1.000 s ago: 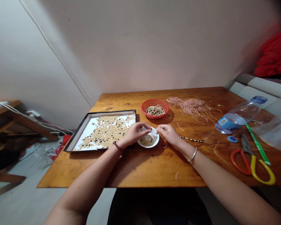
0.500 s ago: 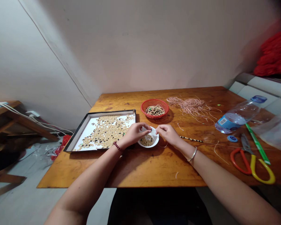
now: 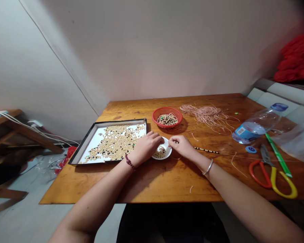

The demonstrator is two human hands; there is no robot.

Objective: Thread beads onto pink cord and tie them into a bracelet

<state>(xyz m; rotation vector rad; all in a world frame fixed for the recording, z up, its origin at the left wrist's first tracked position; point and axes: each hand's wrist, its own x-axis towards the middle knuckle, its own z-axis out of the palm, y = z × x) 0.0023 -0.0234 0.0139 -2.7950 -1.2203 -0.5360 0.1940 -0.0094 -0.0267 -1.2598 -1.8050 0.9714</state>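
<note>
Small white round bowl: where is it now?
In the head view, the small white round bowl sits right of the black-rimmed shallow tray, partly hidden by the left hand, with the right hand at its right edge.

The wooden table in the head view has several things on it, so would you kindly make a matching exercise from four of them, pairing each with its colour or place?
Column one:
1. bowl
2. basket
3. scissors
4. tray

Column two:
A. red, yellow and grey
B. black rim, white inside
C. white rim, between left hand and right hand
D. red all round, just left of the pink string

Right pairs: 1-C, 2-D, 3-A, 4-B.
</note>
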